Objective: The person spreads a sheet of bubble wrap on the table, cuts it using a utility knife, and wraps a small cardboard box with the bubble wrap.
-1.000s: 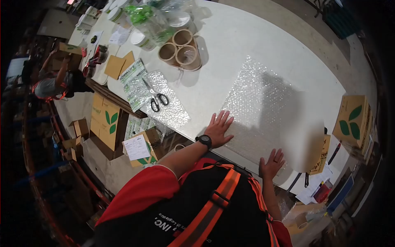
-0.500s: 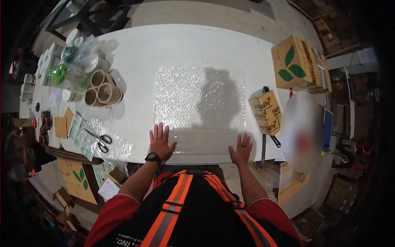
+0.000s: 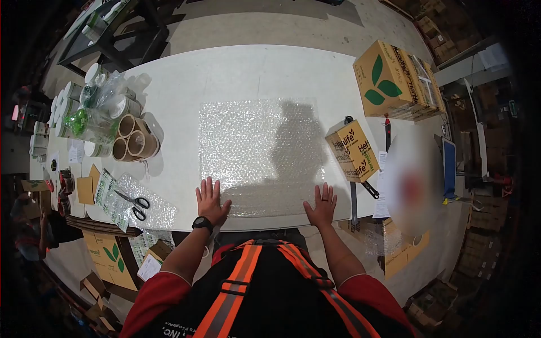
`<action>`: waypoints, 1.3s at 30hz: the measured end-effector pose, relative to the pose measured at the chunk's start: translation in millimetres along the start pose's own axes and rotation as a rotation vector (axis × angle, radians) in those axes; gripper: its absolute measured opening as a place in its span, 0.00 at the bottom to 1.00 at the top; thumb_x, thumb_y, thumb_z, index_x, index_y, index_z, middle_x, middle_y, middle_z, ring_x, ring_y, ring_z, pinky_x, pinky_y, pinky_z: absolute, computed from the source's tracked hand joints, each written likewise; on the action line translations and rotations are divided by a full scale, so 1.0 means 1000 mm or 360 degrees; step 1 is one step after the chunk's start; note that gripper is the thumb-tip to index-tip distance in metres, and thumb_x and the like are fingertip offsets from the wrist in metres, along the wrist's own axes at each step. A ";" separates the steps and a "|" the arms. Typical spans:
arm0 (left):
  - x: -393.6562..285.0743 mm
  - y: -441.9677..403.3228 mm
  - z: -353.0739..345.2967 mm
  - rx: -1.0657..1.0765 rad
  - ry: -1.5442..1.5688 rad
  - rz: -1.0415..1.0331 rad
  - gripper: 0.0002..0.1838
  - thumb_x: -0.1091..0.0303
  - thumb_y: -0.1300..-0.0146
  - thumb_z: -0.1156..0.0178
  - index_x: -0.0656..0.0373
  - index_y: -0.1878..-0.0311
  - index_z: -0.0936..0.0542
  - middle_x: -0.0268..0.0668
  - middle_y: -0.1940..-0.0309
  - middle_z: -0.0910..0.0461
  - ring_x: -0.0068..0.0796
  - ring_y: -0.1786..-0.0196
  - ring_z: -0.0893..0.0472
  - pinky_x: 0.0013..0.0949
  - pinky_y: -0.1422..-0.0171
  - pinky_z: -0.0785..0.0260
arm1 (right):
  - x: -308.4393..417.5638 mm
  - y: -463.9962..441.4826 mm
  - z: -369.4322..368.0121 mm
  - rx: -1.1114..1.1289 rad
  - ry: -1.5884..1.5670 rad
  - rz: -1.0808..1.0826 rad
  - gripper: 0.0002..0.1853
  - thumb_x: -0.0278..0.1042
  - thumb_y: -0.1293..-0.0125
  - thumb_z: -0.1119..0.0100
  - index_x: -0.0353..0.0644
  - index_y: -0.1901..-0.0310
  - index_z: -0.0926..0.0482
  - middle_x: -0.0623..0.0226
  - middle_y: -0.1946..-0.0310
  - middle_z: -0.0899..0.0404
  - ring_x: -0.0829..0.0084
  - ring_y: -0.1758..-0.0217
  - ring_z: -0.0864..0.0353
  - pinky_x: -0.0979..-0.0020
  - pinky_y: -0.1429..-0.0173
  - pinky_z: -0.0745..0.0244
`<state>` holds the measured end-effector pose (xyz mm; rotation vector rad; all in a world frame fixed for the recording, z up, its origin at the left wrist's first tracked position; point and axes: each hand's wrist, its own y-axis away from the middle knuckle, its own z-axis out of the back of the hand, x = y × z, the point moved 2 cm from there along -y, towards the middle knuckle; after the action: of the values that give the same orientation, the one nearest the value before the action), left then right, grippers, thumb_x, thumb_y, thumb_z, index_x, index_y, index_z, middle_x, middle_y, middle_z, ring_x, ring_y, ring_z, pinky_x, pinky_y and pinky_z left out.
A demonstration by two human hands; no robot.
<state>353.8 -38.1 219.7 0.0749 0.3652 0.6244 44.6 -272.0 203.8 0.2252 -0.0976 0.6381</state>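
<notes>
A sheet of bubble wrap (image 3: 242,141) lies flat on the white table (image 3: 270,62). My left hand (image 3: 211,204) rests open at its near left corner, fingers spread, with a black watch on the wrist. At the near right corner my right hand (image 3: 321,206) lies open, fingers apart, a ring on one finger. Neither hand holds anything. My shadow falls over the right part of the sheet. Just right of the sheet is a small printed carton (image 3: 354,151). Black-handled scissors (image 3: 135,204) lie on a smaller bubble wrap piece (image 3: 155,207) to the left.
Three joined cardboard tubes (image 3: 135,138) stand at the left, beside white-lidded tubs (image 3: 97,149) and clear plastic bags. A larger carton (image 3: 389,81) sits at the back right. Papers (image 3: 382,191) lie on the right. Another person (image 3: 34,231) is at the far left edge.
The view has swung round and the table now appears squarely in front. Both hands stay open at the sheet's near edge, with little movement over it.
</notes>
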 end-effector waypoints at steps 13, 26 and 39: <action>0.028 -0.072 0.019 -0.0632 0.0456 0.0466 0.29 0.64 0.48 0.36 0.65 0.43 0.29 0.52 0.47 0.27 0.48 0.46 0.26 0.42 0.44 0.33 | 0.009 -0.093 0.031 -0.0292 -0.0747 -0.0287 0.29 0.44 0.45 0.37 0.33 0.45 0.27 0.52 0.51 0.25 0.53 0.44 0.28 0.61 0.40 0.33; 0.074 -0.143 0.015 -0.0530 0.1717 0.0714 0.06 0.67 0.36 0.44 0.60 0.64 0.24 0.33 0.75 0.21 0.24 0.72 0.22 0.27 0.69 0.30 | 0.016 -0.172 0.016 -0.0354 -0.0725 -0.0559 0.22 0.40 0.50 0.36 0.35 0.55 0.22 0.52 0.59 0.20 0.56 0.56 0.20 0.63 0.49 0.27; 0.085 -0.194 0.041 -0.0051 0.2299 0.1000 0.11 0.61 0.31 0.50 0.56 0.67 0.25 0.30 0.76 0.23 0.20 0.77 0.27 0.25 0.73 0.36 | 0.024 -0.247 0.047 -0.0242 -0.0997 -0.0456 0.13 0.39 0.44 0.41 0.36 0.74 0.21 0.60 0.81 0.22 0.69 0.77 0.23 0.66 0.67 0.29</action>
<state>540.0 -144.2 197.6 -0.3343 1.7707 1.2468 211.7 -462.1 209.4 0.2799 -0.7018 0.2548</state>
